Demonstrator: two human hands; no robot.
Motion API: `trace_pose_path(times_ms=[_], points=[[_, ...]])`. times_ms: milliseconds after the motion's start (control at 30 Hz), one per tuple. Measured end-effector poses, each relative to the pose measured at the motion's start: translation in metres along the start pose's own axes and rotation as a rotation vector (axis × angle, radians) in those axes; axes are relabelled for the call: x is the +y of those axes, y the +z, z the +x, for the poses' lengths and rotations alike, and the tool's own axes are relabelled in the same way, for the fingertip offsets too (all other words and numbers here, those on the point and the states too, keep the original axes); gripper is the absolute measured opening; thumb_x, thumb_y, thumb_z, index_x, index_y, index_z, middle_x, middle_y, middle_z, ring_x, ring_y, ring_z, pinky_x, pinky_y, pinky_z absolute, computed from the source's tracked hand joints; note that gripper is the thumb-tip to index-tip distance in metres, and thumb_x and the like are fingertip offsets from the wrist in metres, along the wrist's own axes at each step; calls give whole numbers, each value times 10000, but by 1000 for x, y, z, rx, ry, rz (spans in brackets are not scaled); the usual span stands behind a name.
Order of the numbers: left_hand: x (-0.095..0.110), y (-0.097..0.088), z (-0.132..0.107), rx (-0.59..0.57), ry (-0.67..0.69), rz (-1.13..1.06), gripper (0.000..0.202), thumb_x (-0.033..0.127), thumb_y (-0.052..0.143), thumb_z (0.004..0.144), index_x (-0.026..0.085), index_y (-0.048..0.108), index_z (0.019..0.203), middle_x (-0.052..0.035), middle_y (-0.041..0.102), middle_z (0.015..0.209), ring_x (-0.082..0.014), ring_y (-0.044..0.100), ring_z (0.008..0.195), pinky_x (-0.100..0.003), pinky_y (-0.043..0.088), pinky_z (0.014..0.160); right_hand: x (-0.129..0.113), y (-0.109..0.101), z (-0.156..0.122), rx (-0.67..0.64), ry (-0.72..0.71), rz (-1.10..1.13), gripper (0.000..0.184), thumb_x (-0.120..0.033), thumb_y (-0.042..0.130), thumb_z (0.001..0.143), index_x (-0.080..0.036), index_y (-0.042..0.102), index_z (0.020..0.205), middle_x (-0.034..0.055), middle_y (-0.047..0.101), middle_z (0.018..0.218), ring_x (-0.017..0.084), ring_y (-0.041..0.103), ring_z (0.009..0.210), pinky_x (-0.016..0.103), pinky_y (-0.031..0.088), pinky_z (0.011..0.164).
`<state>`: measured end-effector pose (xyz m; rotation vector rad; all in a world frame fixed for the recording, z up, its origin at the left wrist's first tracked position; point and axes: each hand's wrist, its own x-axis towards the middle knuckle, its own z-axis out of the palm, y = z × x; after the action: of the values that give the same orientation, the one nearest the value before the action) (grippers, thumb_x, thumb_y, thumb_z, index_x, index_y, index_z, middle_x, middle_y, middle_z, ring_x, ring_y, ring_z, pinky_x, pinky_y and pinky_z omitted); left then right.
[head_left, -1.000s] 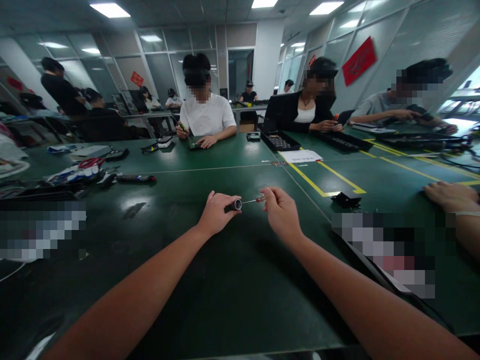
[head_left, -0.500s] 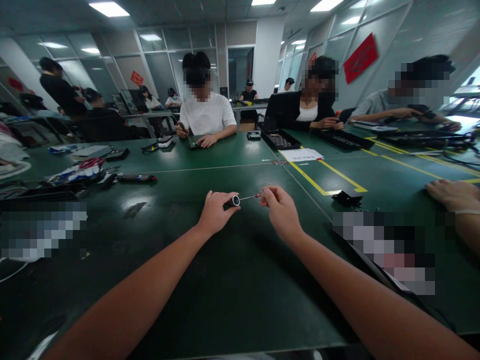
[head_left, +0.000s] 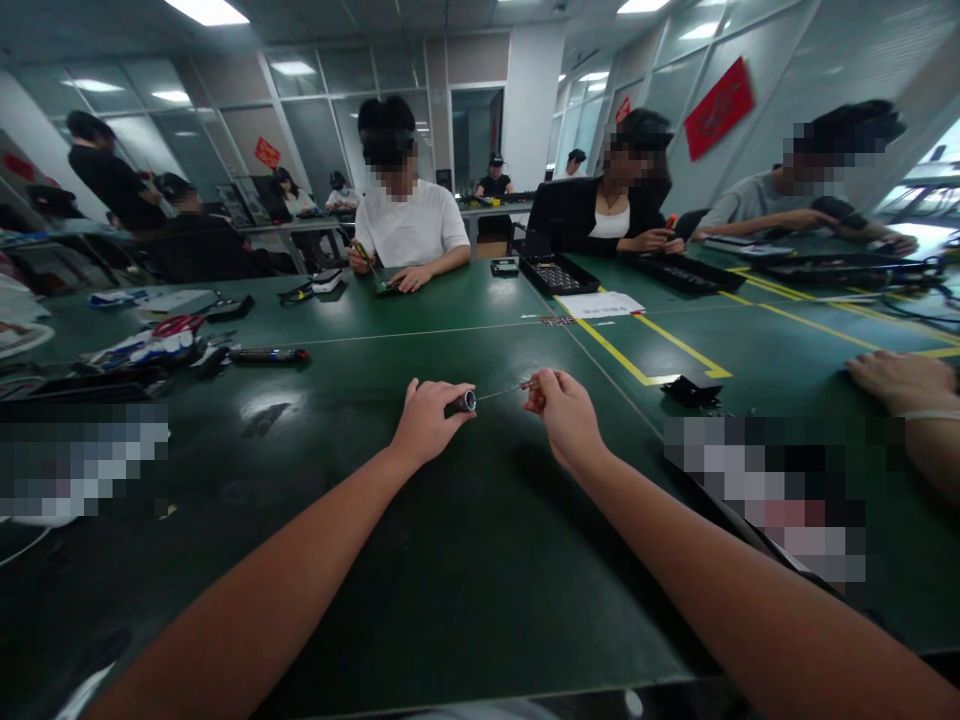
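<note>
In the head view my left hand [head_left: 427, 418] is closed around a short black cylinder [head_left: 459, 403]. A pale ring rims the cylinder's open-looking end, which faces right. My right hand [head_left: 564, 408] pinches the reddish handle of a thin screwdriver-like tool [head_left: 501, 392]. Its slender metal shaft points left, with the tip close to the ringed end; whether they touch I cannot tell. Both hands are just above the green table [head_left: 450, 560]. My fingers hide most of the cylinder's body and part of the tool's handle.
A dark pen-shaped tool [head_left: 268, 356] and a cluttered pile [head_left: 161, 345] lie at left. A black bracket-like part [head_left: 691, 391] is at right, near another person's hand [head_left: 896, 382]. Black trays [head_left: 559, 275] and a white sheet [head_left: 600, 305] lie farther back, before seated people.
The cylinder has turned a little, showing more of its side and less of its ringed face. My right hand and the tool have drawn slightly away to the right. The view has shifted slightly.
</note>
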<state>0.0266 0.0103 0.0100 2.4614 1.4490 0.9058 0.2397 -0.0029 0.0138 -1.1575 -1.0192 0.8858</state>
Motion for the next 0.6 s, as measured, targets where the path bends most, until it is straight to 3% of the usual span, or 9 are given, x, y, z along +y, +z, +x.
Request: trace_pose_path(times_ms=[400, 600], points=[[3, 3, -2, 8, 25, -19, 395, 383, 702, 887, 311, 642, 1271, -34, 703, 1171, -254, 595, 1148, -587, 204, 1208, -6, 0, -9, -59, -162, -135, 319, -519, 521, 930, -216, 620, 917, 5, 626, 721, 174, 585, 666, 341, 493, 681], [2, 3, -2, 27, 24, -33, 395, 399, 706, 885, 300, 642, 1262, -35, 707, 1150, -254, 603, 1126, -587, 212, 1202, -11, 0, -12, -51, -178, -167, 295, -487, 513, 941, -212, 618, 940, 12, 643, 749, 179, 598, 689, 342, 483, 691]])
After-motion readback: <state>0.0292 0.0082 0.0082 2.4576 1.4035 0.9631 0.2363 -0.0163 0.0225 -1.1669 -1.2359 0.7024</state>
